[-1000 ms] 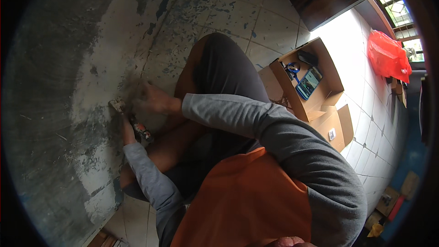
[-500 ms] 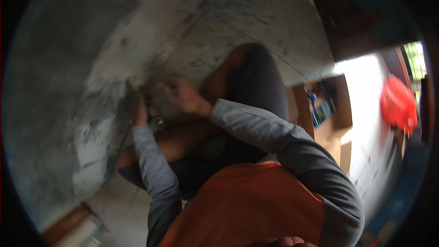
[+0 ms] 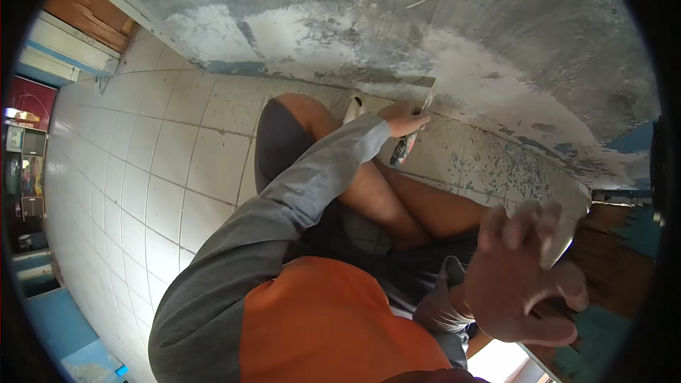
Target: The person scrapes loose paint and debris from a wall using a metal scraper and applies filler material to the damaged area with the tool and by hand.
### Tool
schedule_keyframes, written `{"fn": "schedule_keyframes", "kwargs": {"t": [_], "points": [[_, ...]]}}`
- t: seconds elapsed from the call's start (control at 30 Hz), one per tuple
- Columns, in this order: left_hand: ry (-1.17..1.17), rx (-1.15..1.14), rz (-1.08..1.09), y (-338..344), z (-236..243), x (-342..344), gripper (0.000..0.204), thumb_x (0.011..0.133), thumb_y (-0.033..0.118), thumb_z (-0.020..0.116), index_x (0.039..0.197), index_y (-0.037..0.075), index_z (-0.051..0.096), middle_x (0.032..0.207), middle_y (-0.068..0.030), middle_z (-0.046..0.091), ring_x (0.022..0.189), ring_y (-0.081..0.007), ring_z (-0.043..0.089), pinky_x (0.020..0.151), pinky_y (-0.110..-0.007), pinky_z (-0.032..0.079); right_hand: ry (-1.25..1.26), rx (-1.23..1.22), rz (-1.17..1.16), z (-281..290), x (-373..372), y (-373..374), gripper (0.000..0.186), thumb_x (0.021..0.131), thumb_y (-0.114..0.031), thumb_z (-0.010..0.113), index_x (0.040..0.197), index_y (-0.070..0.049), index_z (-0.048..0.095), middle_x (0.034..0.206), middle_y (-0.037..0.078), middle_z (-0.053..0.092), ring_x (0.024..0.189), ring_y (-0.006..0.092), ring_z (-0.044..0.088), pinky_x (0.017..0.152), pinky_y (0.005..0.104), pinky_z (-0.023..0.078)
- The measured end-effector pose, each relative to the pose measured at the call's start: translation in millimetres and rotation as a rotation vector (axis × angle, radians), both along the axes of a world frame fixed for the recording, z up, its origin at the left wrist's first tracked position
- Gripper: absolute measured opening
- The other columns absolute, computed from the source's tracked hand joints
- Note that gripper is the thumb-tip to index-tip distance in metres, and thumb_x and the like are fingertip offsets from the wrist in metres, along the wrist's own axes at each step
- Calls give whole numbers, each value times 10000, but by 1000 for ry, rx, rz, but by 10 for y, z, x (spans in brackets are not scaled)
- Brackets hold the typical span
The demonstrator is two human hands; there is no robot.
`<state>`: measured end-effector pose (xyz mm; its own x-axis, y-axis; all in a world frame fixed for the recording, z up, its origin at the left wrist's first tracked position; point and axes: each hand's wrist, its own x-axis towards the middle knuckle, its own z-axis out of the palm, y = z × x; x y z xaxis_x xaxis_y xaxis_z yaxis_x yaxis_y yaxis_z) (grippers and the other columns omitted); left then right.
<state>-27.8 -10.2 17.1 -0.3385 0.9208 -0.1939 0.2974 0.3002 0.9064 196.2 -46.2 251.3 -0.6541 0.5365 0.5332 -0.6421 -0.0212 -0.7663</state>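
Observation:
Low by the wall, my left hand (image 3: 404,119) has its fingers curled around a pale, narrow piece that looks like a tool's handle (image 3: 428,101). A thin flat edge shows against the wall just above it, perhaps a scraper blade. Right below that hand is a dark tool with red marks (image 3: 403,151); whether it touches the hand I cannot tell. My right hand (image 3: 521,276) is raised at the right, away from the wall, its fingers spread and slightly blurred, with nothing in it.
The grey wall (image 3: 340,0) has white patches and peeling paint along its base. Paint flecks cover the floor tiles (image 3: 489,163) beside my crossed legs. A white object with a dark opening (image 3: 355,108) stands by my knee. Wooden boards (image 3: 603,255) are at the right.
The view has swung round, bringing the wall to the top. My right hand has moved away from my left and now hangs spread at the right; the left stays by the wall.

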Motion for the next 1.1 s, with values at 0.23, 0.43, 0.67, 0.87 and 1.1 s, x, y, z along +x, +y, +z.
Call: {"fn": "schedule_keyframes", "kwargs": {"t": [0.23, 0.43, 0.67, 0.87, 1.1], "points": [[-24, -34, 22, 47, -81, -32, 431, 835, 460, 522, 727, 64, 651, 645, -95, 599, 642, -221, 572, 659, -364, 428, 29, 133, 142, 381, -104, -124, 333, 925, -547, 417, 1103, -299, 551, 1077, 77, 451, 990, 164, 429, 753, 315, 395], [-10, -47, 30, 99, -72, -18, 445, 844, 465, 540, 753, 45, 657, 671, -84, 624, 655, -208, 582, 666, -355, 438, -5, 131, 156, 455, -106, -157, 279, 929, -476, 436, 1039, -246, 550, 1028, 72, 468, 953, 172, 453, 743, 314, 406], [-138, 0, 24, 3, -10, -2, 434, 841, 447, 536, 764, 38, 659, 651, -75, 604, 631, -198, 582, 629, -344, 440, -155, 61, 201, 478, -5, -91, 230, 935, -392, 459, 965, -183, 549, 970, 66, 487, 910, 181, 480, 732, 312, 420], [-87, 72, -12, 21, -96, 43, 411, 864, 437, 533, 787, 52, 657, 639, -25, 556, 605, -139, 521, 594, -315, 411, -583, 339, -579, -1033, -315, 479, 164, 956, -148, 471, 1071, -34, 501, 1048, 114, 569, 885, 164, 492, 786, 288, 416], [-154, 108, 0, -12, -391, 160, 456, 868, 468, 528, 779, 39, 656, 685, -75, 633, 642, -193, 590, 645, -350, 451, -835, -127, -217, -2459, -470, 401, 524, 932, -270, 578, 1353, -30, 379, 962, 52, 549, 809, 110, 493, 724, 279, 440]]}}
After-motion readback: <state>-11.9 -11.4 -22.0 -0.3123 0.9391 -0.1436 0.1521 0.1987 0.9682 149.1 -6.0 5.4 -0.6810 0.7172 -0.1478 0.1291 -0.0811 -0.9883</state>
